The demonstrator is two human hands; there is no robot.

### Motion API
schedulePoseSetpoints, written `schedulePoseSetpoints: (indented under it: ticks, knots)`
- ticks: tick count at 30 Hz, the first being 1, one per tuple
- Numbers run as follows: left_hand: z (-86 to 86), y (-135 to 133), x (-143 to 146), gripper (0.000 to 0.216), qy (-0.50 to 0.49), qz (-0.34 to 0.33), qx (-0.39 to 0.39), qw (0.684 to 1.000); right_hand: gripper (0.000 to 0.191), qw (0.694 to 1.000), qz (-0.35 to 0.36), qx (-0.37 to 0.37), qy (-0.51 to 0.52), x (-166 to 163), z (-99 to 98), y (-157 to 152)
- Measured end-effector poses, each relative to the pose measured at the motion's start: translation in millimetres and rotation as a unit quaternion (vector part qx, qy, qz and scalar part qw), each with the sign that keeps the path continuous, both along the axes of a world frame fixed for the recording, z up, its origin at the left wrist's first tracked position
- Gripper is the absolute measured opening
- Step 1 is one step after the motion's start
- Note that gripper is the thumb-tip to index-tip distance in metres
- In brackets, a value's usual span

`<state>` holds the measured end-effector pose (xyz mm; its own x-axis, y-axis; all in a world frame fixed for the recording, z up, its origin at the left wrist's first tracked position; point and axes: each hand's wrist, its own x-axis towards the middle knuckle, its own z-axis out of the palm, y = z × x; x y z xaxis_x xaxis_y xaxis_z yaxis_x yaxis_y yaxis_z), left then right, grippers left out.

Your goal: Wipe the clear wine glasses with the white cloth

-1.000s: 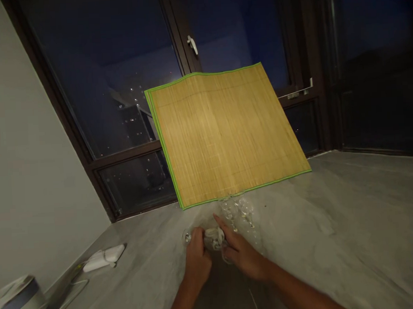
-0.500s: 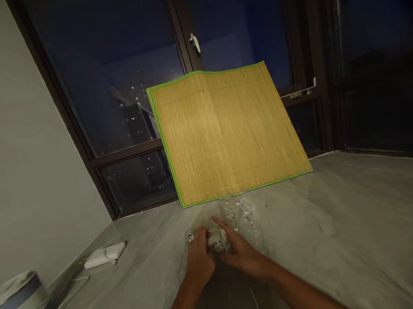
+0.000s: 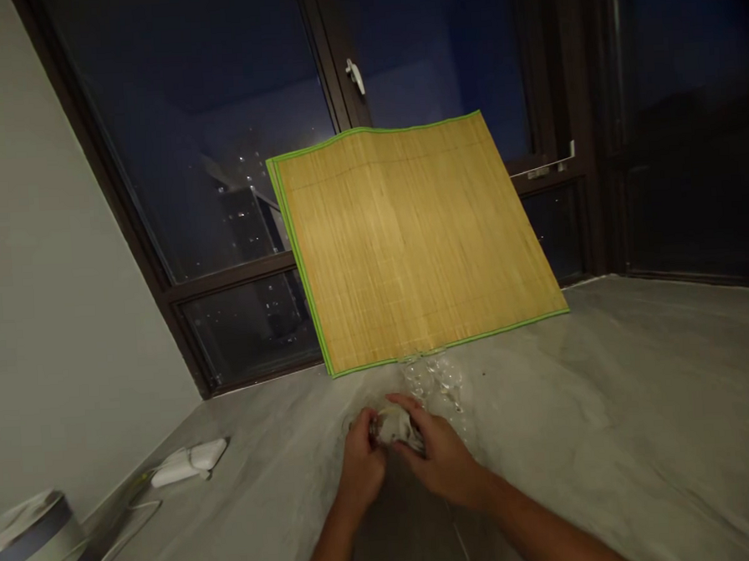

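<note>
My left hand (image 3: 362, 464) is closed around a clear glass (image 3: 349, 424), part of which shows faintly beyond the knuckles; the rest is hidden by my fingers and a cloth. A crumpled whitish cloth (image 3: 393, 424) sits between my two hands, and my right hand (image 3: 443, 454) is closed on it from the right side. How far the cloth reaches into or around the glass I cannot tell. Just past my right fingertips, clear stemmed glasses (image 3: 418, 379) stand close together on the pale marbled ledge (image 3: 545, 422).
A bamboo mat (image 3: 419, 236) with green edging leans against the dark window behind the glasses. To the left lie a white power strip (image 3: 189, 463) with its cable and a striped blue-and-white container (image 3: 33, 545). The ledge's front edge runs below my hands.
My right hand has turned slightly around the cloth, its fingers curling further over the top. My left hand has shifted slightly, and less of the glass shows beyond it.
</note>
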<state>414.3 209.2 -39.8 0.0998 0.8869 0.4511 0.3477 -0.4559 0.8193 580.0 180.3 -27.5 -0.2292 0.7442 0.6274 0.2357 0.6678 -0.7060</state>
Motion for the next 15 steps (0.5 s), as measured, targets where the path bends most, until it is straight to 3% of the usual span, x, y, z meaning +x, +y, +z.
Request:
schedulePoseSetpoints:
  ticks: [2,5,9,12,15]
  knots:
    - [0.0,2.6,-2.7,0.016,-0.047,-0.012,-0.02,0.999,0.057,0.999,-0.046,0.022,0.012,3.5,1.2,1.9]
    - [-0.3,6.8,-5.9,0.017,-0.158,-0.014,-0.094,0.983,0.047,0.977,-0.176,0.063,0.101,18.0,7.0,11.7]
    - [-0.9,1.0,7.3,0.036,-0.337,-0.079,-0.248,0.905,0.052,0.919,-0.342,0.081,0.177,52.9,13.9,36.6]
    - [-4.5,-7.7,32.8,0.038,-0.391,-0.157,-0.323,0.848,0.056,0.876,-0.449,0.036,0.172,81.4,7.0,57.2]
    - [-12.5,-10.0,61.9,0.033,-0.419,-0.182,-0.364,0.812,0.058,0.854,-0.502,-0.059,0.122,99.8,-10.8,72.0]
